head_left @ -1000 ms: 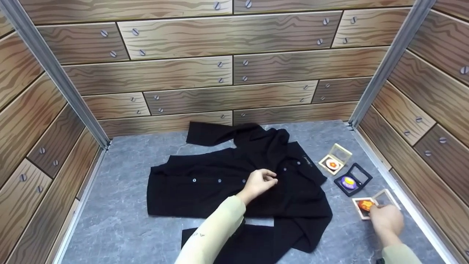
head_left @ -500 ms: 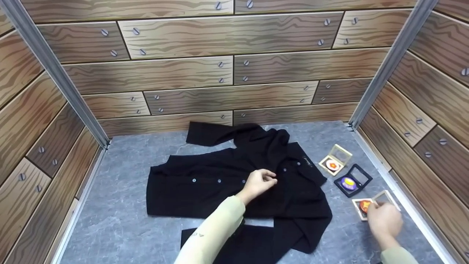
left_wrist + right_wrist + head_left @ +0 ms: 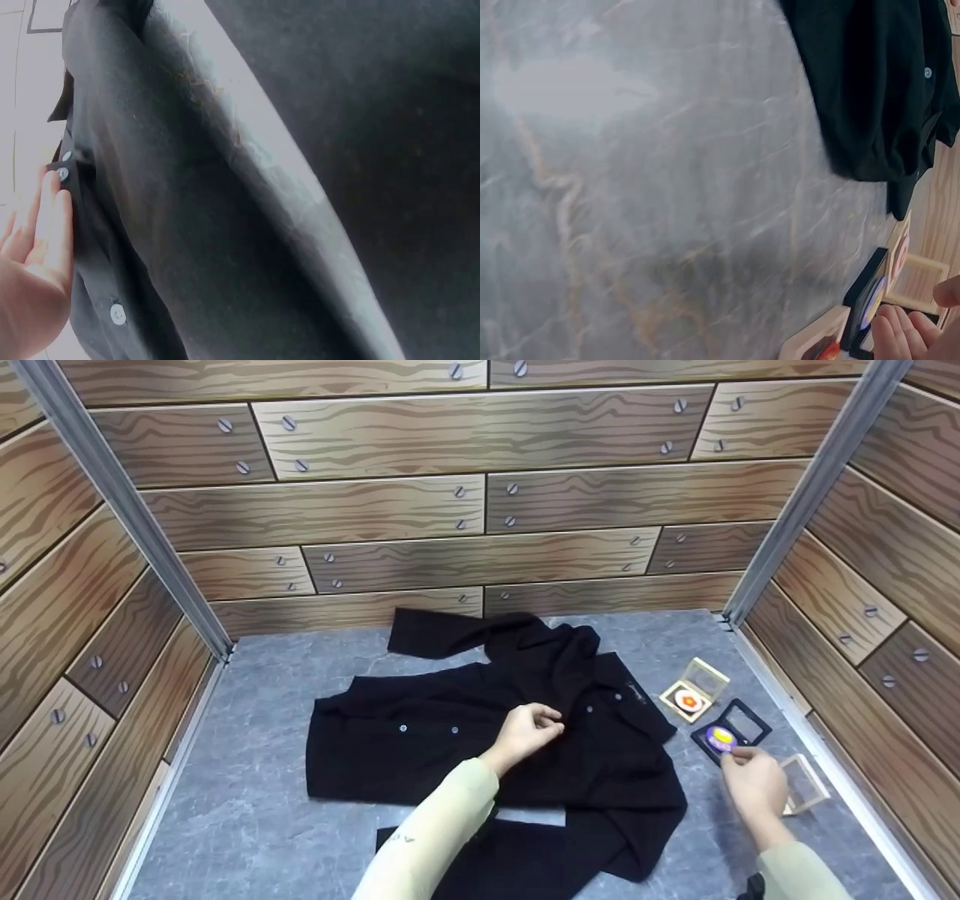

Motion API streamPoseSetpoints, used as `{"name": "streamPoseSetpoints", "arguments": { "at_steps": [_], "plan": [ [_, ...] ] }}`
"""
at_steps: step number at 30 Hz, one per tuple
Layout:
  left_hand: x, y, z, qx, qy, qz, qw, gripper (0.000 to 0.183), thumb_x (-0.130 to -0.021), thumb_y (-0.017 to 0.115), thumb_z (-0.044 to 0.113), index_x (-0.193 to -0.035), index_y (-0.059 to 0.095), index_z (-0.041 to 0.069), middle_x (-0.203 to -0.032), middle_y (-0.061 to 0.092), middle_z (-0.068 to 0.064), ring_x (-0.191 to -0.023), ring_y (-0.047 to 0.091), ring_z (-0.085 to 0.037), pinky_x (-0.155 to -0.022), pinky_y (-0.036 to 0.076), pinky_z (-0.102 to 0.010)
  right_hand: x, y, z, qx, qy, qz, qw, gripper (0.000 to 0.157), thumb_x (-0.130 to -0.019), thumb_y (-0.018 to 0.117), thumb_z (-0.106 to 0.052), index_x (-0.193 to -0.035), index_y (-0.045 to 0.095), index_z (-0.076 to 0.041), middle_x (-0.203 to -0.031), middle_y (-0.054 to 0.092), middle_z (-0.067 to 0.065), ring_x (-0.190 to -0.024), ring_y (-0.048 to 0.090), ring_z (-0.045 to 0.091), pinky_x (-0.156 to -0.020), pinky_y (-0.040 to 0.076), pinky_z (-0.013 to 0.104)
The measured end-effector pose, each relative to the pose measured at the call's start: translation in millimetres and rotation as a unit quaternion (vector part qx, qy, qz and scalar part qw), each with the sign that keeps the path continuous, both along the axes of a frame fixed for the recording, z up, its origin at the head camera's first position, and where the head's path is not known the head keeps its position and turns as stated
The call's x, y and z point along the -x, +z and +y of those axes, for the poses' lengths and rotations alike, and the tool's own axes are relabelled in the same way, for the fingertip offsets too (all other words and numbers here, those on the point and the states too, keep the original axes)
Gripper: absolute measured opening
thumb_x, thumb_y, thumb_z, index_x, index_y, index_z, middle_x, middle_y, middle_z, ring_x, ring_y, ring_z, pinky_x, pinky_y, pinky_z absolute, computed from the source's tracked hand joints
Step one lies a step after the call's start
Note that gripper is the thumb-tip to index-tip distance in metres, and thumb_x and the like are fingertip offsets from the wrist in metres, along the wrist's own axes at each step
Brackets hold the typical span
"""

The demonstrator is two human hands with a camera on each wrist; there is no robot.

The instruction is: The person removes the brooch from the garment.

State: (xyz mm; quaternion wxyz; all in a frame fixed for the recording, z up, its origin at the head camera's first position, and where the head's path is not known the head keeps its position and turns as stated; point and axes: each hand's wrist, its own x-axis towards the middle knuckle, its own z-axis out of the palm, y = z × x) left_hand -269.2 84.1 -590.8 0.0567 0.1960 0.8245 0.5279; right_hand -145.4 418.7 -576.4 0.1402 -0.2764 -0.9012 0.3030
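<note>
A black long-sleeved button-up shirt (image 3: pixel 630 772) lies flat, its collar toward the right. My left hand (image 3: pixel 521 737) pinches the shirt front at the button strip, thumb and index tips close together. The left wrist view shows its fingertips right at the cloth edge beside a pale button (image 3: pixel 63 173). My right hand (image 3: pixel 754 784) reaches into an open black case (image 3: pixel 746 724) with its fingertips at the rim of a round purple-and-yellow badge (image 3: pixel 720 738). I cannot tell whether they pinch it. An orange-red badge (image 3: pixel 829 351), hidden by the hand in the head view, sits in a pale wooden case (image 3: pixel 806 784).
At the back of the row stands an open gold-toned case (image 3: pixel 709 679) with a white badge (image 3: pixel 689 701) bearing a red flower. Everything rests on a grey marbled surface (image 3: pixel 247 780). Wood-patterned walls (image 3: pixel 390 510) enclose it, with a metal rail (image 3: pixel 855 802) at the right edge.
My right hand has moved from the orange-red badge in the wooden case, left and back to the purple badge in the black case. The left hand has stayed on the shirt.
</note>
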Motion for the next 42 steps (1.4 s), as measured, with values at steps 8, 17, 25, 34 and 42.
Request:
{"name": "streamPoseSetpoints", "arguments": {
  "at_steps": [8, 17, 25, 34, 42],
  "plan": [
    [0.7, 1.7, -10, -0.006, 0.001, 0.002, 1.0000, 0.020, -0.093, 0.076, 0.009, -0.110, 0.078, -0.002, -0.093, 0.083, -0.014, -0.087, 0.079, -0.024, -0.077, 0.057, -0.019, 13.4, 2.6, -10, -0.008, 0.024, 0.014, 1.000, 0.035, -0.098, 0.063, -0.022, -0.114, 0.075, 0.007, -0.106, 0.079, 0.025, -0.097, 0.072, 0.050, -0.074, 0.053, 0.047],
    [5.1, -2.1, -21, 0.008, 0.010, 0.008, 0.9999, 0.020, -0.093, 0.075, 0.010, -0.109, 0.078, -0.002, -0.094, 0.083, -0.015, -0.087, 0.079, -0.024, -0.077, 0.057, -0.019, 24.1, 6.3, -20, -0.011, 0.060, 0.011, 0.998, 0.033, -0.096, 0.065, -0.022, -0.107, 0.076, 0.007, -0.101, 0.080, 0.024, -0.100, 0.071, 0.052, -0.079, 0.054, 0.052],
    [6.1, 2.5, -36, -0.012, 0.009, 0.023, 0.9996, 0.021, -0.092, 0.073, 0.008, -0.107, 0.076, -0.006, -0.088, 0.083, -0.011, -0.079, 0.078, -0.011, -0.074, 0.057, -0.017, 36.0, 16.5, -33, -0.014, 0.084, -0.007, 0.996, 0.036, -0.095, 0.063, -0.025, -0.109, 0.077, 0.006, -0.102, 0.080, 0.024, -0.099, 0.072, 0.049, -0.077, 0.056, 0.049],
    [9.4, 1.2, -51, -0.002, 0.023, -0.008, 0.9997, 0.018, -0.093, 0.074, 0.006, -0.106, 0.077, -0.005, -0.091, 0.082, -0.017, -0.081, 0.079, -0.021, -0.067, 0.051, -0.013, 47.5, 25.0, -48, -0.022, 0.116, 0.001, 0.993, 0.034, -0.095, 0.065, -0.025, -0.107, 0.078, 0.005, -0.103, 0.080, 0.023, -0.098, 0.073, 0.048, -0.077, 0.055, 0.048],
    [9.9, 1.1, -66, -0.007, 0.037, -0.018, 0.9991, 0.018, -0.095, 0.073, 0.006, -0.108, 0.076, -0.007, -0.093, 0.082, -0.019, -0.088, 0.080, -0.033, -0.068, 0.052, -0.012, 55.5, 28.9, -63, -0.012, 0.146, -0.001, 0.989, 0.032, -0.096, 0.068, -0.025, -0.104, 0.078, 0.004, -0.097, 0.081, 0.020, -0.093, 0.075, 0.040, -0.076, 0.055, 0.040]
  ]
}}
